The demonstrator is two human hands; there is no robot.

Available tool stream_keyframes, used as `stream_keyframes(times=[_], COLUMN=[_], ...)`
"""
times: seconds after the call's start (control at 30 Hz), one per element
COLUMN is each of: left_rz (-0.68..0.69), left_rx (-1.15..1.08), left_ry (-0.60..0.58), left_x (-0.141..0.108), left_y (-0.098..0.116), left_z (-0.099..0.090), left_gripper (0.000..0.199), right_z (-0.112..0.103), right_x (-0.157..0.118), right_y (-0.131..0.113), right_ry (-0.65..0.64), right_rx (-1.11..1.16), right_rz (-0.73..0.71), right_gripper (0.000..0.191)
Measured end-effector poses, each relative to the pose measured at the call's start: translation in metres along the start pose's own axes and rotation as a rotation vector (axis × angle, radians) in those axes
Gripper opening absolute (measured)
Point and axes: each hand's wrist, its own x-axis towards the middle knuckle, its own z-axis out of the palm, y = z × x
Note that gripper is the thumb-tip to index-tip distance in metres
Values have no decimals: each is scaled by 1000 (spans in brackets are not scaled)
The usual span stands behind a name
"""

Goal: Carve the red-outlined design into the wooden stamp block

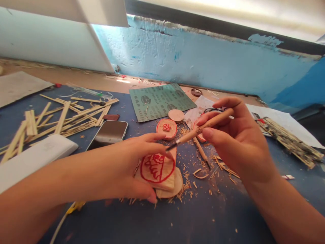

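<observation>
On the table [203, 220], well in from its far edge, the wooden block [168, 180] partly overlies a round wood slice [179, 183]; firm downward pressure should limit rocking. The left hand [139, 159] holds the block between thumb and fingers; the right hand [241, 145] has its fingers pinched round the carving tool [193, 135]. Its tip is beside the left index finger, which is safer behind any stroke, kept short and shallow

left hand [138, 159] at red-marked block [157, 169] | right hand [238, 145] holds wooden-handled tool [194, 133]
</observation>
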Motion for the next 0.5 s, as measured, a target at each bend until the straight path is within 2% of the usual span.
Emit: stream_keyframes(times=[0.07,0.23,0.4,0.5], left_rz=[-93,-124,-78,-32], left_rx=[43,95,143,99], left_ry=[-30,-4,-12,21], left_x=[2,-1,-1,1], left_y=[-2,-14,-21,-19], left_z=[4,11,8,6], left_gripper=[62,87,74,75], right_z=[3,12,17,22], right_x=[-3,-14,-19,-15], right_y=[4,10,16,11], right_ry=[-54,-211,-329,-351], right_rx=[-19,-117,-169,-201], right_rz=[-4,-29,-78,-95], right_gripper=[38,41,49,47])
